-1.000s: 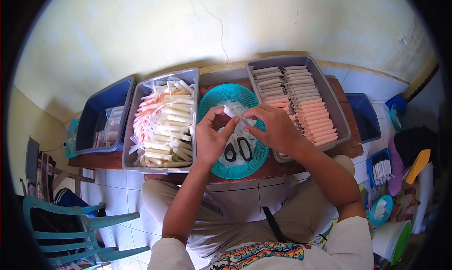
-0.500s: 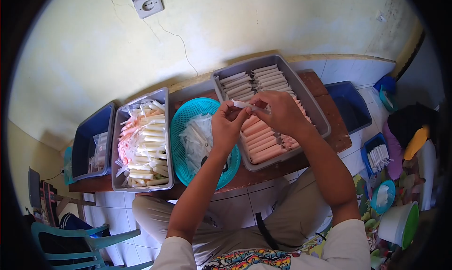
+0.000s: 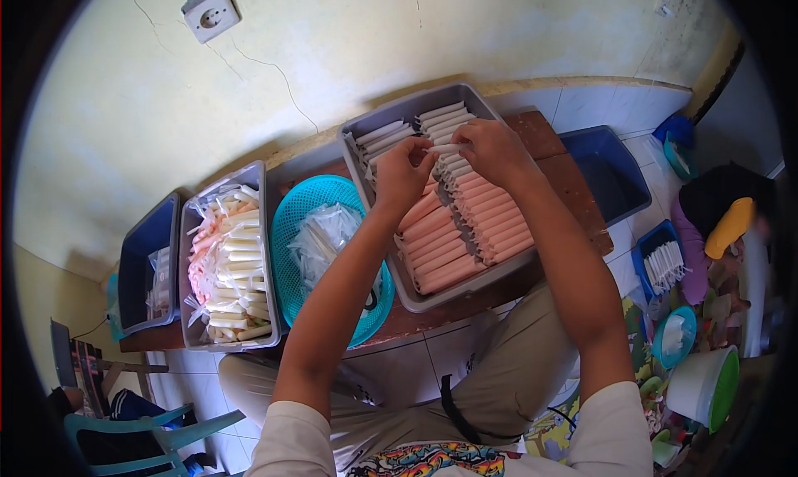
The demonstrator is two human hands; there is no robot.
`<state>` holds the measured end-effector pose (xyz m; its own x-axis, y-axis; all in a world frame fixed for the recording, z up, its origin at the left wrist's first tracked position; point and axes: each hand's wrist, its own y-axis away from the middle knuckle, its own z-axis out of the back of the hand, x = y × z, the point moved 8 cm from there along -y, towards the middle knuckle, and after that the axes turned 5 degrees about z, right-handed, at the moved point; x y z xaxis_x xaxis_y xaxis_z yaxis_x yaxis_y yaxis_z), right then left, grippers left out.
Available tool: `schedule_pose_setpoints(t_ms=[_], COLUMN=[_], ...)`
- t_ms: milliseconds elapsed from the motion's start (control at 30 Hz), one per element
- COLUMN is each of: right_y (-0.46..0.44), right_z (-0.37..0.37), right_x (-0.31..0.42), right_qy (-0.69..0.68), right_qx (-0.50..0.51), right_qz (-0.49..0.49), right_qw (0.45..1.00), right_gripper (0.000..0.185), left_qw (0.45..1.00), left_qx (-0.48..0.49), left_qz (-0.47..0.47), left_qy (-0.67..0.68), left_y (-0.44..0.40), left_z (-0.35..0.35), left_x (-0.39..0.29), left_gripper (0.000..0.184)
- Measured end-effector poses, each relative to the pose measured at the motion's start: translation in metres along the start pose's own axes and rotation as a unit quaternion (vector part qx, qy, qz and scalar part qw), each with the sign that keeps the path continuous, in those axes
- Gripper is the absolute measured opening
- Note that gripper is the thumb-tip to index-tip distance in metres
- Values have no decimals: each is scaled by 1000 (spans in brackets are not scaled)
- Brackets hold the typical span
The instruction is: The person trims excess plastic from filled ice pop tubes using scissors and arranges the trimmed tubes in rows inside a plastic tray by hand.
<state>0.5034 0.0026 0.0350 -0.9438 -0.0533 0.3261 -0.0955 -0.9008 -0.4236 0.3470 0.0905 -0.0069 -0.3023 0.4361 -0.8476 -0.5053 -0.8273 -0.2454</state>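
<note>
As seen in the head view, the stick (image 3: 446, 148) lies between the worker's two hands, over the far half of the tray (image 3: 478, 287). It is to the right of the left hand (image 3: 405, 173) and to the left of the right hand (image 3: 496, 154); neither hand is clearly nearer. The left hand has one end pinched at the fingertips, the right hand grasps the other between thumb and fingers. The long axis runs crosswise, nearly level from hand to hand, close to the line of the packed sticks below, which slope up rightward. Whether the stick touches those below cannot be told.

The tray's contents stand in two columns: pale sticks (image 3: 382, 136) at the wall end, pink sticks (image 3: 495, 215) at the worker's end. Part of the left column is hidden by the left hand.

The tray rests on a worn, red-brown wooden surface (image 3: 573, 182). To its left, on the same surface, are a teal basket (image 3: 287, 265) containing clear bags (image 3: 320, 236), then a second tray (image 3: 233, 344) of loosely piled white and pink sticks. The surface stands by a cracked yellowish wall (image 3: 349, 44) with a socket (image 3: 211, 16); the floor (image 3: 399, 360) is tiled. A teal chair (image 3: 204, 430) is at lower left.
</note>
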Motion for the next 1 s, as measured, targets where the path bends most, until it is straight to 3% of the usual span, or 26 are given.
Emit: schedule_pose_setpoints(t_ms=[500,1000], right_y=[-16,-12], right_z=[-42,-47], right_x=[-44,-50], right_qy=[81,83], right_qx=[-37,-44], right_qz=[48,-27], right_qw=[995,995], right_gripper=[22,19], left_qw=[992,987], left_qx=[30,70], left_qz=[-66,-74], left_qy=[-106,-121], left_y=[-34,-21], left_z=[-41,-45], left_x=[23,23], left_gripper=[30,39])
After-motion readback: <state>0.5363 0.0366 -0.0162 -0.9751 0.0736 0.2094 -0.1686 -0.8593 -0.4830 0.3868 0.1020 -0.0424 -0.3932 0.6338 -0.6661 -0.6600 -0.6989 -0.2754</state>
